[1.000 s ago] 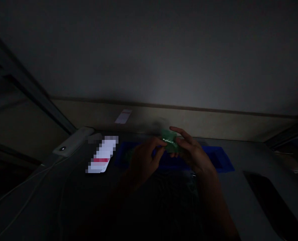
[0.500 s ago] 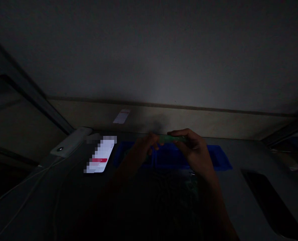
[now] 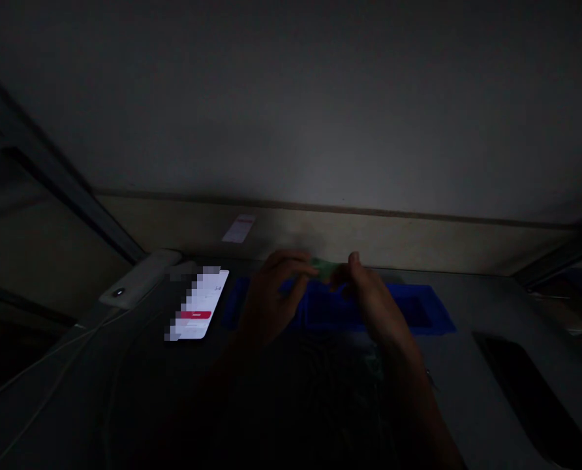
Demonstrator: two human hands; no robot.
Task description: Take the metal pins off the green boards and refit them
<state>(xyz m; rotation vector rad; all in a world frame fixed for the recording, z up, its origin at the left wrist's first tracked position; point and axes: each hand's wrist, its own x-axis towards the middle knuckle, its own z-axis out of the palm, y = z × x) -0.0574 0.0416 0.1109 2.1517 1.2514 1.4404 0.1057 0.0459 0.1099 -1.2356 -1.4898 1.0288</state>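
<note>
Right hand has turned since half a second ago: one digit now points up, off the green piece. Left hand pinches the piece's left end; right fingers curl at the other end, grip too dark to call. Piece looks raised over the blue tray on the bench. Handling unfinished, I'd judge: piece not set down, remaining steps unclear. Beyond: pale slip.

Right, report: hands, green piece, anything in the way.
Left fingers pinching green piece, right fingers at its other end, grip unclear. Piece up near far edge of blue tray. Lit phone left, seemingly out of the way.
</note>
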